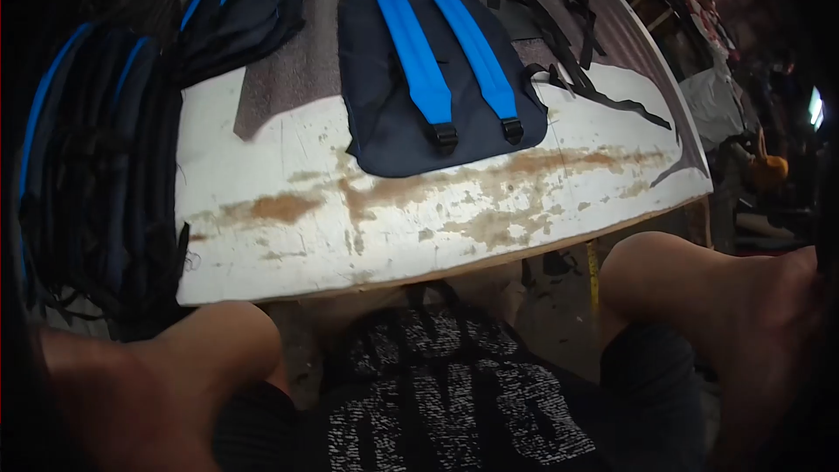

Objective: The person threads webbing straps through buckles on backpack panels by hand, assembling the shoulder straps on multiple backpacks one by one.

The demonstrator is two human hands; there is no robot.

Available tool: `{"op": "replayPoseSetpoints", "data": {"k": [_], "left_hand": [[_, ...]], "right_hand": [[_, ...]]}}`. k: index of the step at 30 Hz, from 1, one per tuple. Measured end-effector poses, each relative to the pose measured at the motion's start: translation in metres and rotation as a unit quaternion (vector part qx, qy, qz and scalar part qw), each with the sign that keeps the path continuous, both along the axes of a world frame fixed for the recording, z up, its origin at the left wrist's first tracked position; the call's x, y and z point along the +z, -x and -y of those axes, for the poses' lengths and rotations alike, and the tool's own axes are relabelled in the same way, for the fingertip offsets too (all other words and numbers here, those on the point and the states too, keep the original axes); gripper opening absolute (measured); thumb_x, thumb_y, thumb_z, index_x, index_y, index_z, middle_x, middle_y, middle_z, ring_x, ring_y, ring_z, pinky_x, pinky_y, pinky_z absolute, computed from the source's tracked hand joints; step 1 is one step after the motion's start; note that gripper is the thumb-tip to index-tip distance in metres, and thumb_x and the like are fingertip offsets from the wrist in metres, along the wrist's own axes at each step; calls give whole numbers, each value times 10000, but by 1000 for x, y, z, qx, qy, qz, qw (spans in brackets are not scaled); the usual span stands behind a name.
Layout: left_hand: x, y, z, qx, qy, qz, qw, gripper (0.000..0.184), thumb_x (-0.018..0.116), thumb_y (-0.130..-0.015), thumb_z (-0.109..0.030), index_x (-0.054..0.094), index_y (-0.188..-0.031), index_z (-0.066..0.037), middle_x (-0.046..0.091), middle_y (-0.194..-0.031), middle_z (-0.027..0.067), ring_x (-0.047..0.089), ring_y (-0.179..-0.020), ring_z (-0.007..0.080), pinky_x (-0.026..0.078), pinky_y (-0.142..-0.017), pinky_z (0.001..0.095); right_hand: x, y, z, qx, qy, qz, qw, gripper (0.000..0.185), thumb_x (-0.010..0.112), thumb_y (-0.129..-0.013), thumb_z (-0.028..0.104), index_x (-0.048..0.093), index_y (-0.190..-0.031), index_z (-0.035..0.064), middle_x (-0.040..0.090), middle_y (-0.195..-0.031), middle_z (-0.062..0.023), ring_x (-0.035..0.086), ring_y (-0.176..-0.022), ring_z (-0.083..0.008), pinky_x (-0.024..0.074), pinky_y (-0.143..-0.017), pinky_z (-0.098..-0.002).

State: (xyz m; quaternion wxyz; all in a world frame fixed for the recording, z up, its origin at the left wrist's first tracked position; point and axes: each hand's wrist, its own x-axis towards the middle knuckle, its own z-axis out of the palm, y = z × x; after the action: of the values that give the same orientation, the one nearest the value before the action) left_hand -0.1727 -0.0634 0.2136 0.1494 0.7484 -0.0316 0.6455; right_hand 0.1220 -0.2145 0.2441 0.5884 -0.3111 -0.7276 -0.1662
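Both my arms are bent and raised. My left elbow (249, 332) shows at the lower left and my right elbow (642, 262) at the lower right, with the forearms running out past the frame's sides. Neither of my hands can be seen, so what they touch is hidden. In front of me a dark backpack (376, 105) lies on a white, brown-stained tabletop (262, 262). Its two bright blue shoulder straps (411, 52) face up, ending in black buckles (444, 135).
Another dark backpack with blue trim (253, 26) lies at the back left. Several stacked dark bags (96, 175) stand left of the table. Black straps (603, 96) trail over the table's right side. Cluttered material (717, 105) fills the right background.
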Motion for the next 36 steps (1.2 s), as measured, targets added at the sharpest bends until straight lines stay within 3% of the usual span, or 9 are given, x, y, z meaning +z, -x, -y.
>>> {"op": "replayPoseSetpoints", "data": {"k": [13, 17, 23, 30, 36], "left_hand": [[12, 8, 10, -3, 2, 11, 1000, 226, 650, -862, 31, 699, -1082, 52, 723, -956, 150, 702, -837, 212, 540, -882, 345], [47, 12, 3, -4, 46, -18, 999, 223, 651, -863, 28, 700, -1079, 50, 723, -956, 149, 701, -837, 211, 539, -879, 344], [32, 14, 8, 4, 8, 2, 1000, 218, 651, -865, 24, 702, -1076, 47, 722, -955, 147, 699, -838, 210, 538, -875, 341], [61, 14, -4, 10, 53, -21, 998, 212, 651, -867, 19, 703, -1072, 44, 722, -955, 144, 698, -839, 209, 537, -870, 339], [40, 5, -5, 3, 35, -21, 999, 208, 652, -869, 14, 705, -1068, 41, 721, -954, 142, 696, -840, 207, 536, -866, 336]], "right_hand": [[24, -2, 25, 6, -9, 27, 1000, 179, 721, -855, 145, 686, -973, 14, 705, -862, -92, 662, -728, -229, 524, -668, -328], [56, -9, 11, 2, 26, -8, 1000, 182, 716, -858, 146, 684, -976, 11, 704, -866, -95, 662, -732, -230, 524, -672, -328], [46, -9, 17, 22, -8, 22, 999, 187, 708, -863, 149, 682, -980, 5, 703, -871, -100, 663, -738, -231, 524, -678, -328], [75, -11, -3, 15, 41, 2, 999, 192, 699, -869, 152, 679, -984, -1, 701, -878, -105, 663, -744, -232, 524, -685, -329], [48, -13, -2, 20, 24, 5, 1000, 198, 691, -873, 154, 676, -988, -6, 699, -884, -110, 663, -750, -233, 524, -690, -329]]}}
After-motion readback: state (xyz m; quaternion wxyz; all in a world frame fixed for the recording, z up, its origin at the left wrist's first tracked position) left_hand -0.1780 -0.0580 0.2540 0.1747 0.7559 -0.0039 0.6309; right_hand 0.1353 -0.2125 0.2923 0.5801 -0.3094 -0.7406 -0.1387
